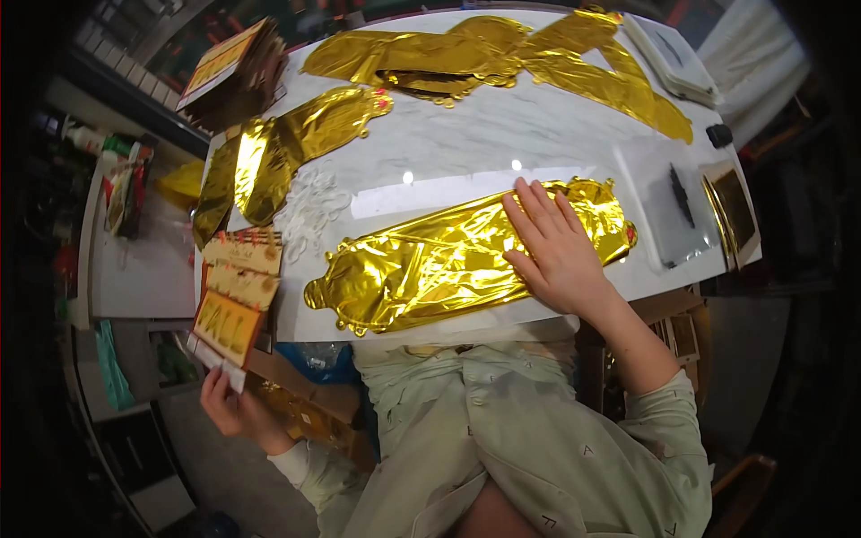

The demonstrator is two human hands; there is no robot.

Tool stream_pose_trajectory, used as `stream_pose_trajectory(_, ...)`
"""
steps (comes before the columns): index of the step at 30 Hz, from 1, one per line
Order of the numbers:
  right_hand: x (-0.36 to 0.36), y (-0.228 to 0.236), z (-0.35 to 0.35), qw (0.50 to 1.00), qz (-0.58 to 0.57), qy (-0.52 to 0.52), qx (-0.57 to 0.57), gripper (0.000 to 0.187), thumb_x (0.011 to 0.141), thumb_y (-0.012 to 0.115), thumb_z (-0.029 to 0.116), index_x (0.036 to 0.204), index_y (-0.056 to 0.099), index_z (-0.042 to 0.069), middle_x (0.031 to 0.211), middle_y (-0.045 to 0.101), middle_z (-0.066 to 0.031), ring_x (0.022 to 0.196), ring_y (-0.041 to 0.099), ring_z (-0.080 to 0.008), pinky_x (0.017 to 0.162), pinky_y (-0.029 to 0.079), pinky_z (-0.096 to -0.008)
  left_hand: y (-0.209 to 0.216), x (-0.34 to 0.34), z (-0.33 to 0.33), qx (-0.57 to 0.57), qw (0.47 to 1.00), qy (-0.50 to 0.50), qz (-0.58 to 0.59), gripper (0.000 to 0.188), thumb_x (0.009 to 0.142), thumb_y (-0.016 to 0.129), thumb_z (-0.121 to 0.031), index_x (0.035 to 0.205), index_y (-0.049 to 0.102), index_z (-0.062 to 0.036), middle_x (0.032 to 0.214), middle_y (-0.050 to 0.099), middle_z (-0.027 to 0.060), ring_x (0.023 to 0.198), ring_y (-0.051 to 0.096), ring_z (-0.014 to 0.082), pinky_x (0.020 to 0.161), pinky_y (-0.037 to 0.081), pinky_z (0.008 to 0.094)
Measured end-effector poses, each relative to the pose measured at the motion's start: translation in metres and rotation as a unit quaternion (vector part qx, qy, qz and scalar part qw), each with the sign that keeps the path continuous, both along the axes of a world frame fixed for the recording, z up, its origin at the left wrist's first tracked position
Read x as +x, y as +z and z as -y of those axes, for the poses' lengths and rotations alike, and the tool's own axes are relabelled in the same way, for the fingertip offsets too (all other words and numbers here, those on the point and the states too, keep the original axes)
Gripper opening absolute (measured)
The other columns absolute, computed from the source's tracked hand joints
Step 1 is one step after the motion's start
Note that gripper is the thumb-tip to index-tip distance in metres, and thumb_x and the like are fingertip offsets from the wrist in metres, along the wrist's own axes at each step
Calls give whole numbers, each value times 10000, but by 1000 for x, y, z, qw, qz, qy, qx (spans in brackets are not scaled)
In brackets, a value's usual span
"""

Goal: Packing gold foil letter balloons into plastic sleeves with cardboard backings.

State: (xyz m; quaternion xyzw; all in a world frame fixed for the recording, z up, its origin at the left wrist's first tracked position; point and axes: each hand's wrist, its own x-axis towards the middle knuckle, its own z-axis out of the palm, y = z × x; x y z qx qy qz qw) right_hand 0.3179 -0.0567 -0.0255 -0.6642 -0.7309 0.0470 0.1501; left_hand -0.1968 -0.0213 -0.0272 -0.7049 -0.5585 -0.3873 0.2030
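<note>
A long, flat gold foil balloon (pixel 430 269) lies slantwise across the near part of the white marbled table (pixel 466 134). It is creased, with small rounded tabs at both ends. My right hand (pixel 560 255) rests on its right half, palm down, fingers stretched out. Off the table's left front corner, my left hand (pixel 235 414) pinches the lower white edge of a printed orange and cream card (pixel 229 325). More such cards (pixel 247 253) lie just behind it at the table's edge. Beside them sits a tangle of white string or ribbon (pixel 311 208).
More gold foil balloons lie at the left (pixel 332 123) and along the back (pixel 430 56). A stack of printed cards (pixel 229 72) stands back left. To the right are a clear plastic bag (pixel 659 206), a white flat device (pixel 673 58) and a small black object (pixel 718 135).
</note>
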Motion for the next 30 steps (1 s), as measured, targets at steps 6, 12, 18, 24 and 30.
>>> stream_pose_trajectory(6,4,-4,3,1000,14,-10,11,721,1076,560,374,1681,334,53,1754,291,-201,1632,258,-369,1326,177,-525,26,89,-8,202,961,-164,94,372,953,854,-171,1143,592,13,1171,717,257,1025,767,385,860,670,429)
stream_pose_trajectory(12,6,-13,2,999,37,1,29,680,1086,531,338,1672,339,54,1753,285,-195,1625,272,-369,1326,187,-528,38,207,-22,-133,890,-435,13,161,801,694,83,883,686,-55,1029,816,109,834,752,313,808,593,442)
stream_pose_trajectory(18,4,-6,5,999,-1,-9,39,666,1097,526,377,1657,372,53,1736,324,-193,1613,302,-355,1324,198,-529,51,209,-31,-288,865,-405,-72,223,726,687,73,888,744,-69,1047,826,48,815,713,245,705,519,375)
stream_pose_trajectory(24,3,-5,4,999,2,-11,37,662,1100,515,385,1656,378,53,1739,324,-187,1616,300,-346,1327,195,-527,53,253,-38,-320,854,-405,-73,454,883,704,-78,1336,701,-96,1500,614,161,1296,595,373,1044,457,469)
stream_pose_trajectory(30,5,-8,4,999,6,-11,32,659,1100,505,378,1662,375,61,1748,310,-182,1625,286,-339,1330,185,-525,31,273,-37,-402,824,-356,-180,625,1065,570,-320,1659,452,-167,1797,214,168,1649,147,460,1297,68,639)
